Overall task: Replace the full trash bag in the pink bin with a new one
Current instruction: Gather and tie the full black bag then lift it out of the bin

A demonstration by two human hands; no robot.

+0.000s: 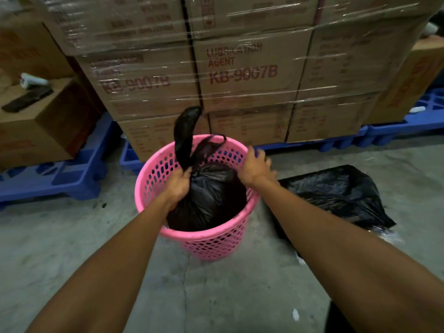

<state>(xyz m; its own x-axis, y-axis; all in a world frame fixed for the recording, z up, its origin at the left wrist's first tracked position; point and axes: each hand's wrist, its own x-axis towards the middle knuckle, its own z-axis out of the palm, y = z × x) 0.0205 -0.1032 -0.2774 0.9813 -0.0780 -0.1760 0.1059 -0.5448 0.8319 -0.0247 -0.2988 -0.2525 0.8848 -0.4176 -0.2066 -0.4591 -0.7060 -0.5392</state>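
Your left hand (177, 182) is gripping the gathered neck of the full black trash bag (211, 200), which is sitting inside the pink bin (211, 246) on the concrete floor (72, 236); its loose ends are sticking up above your fist. Your right hand (255, 168) is resting open on the bin's far rim, fingers spread; another black bag (341, 193) is lying flat on the floor just right of the bin, in front of the wrapped cartons (242, 68).

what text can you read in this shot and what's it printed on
"LUBRICATION AGENT KB-9007B": red print on the middle shrink-wrapped cardboard box.
"KB-9007B", likely: on the box to its left, blurred under the wrap, with an unreadable line above.
All other carton print: too blurred to read.
Pink bin and black trash bag: no text.
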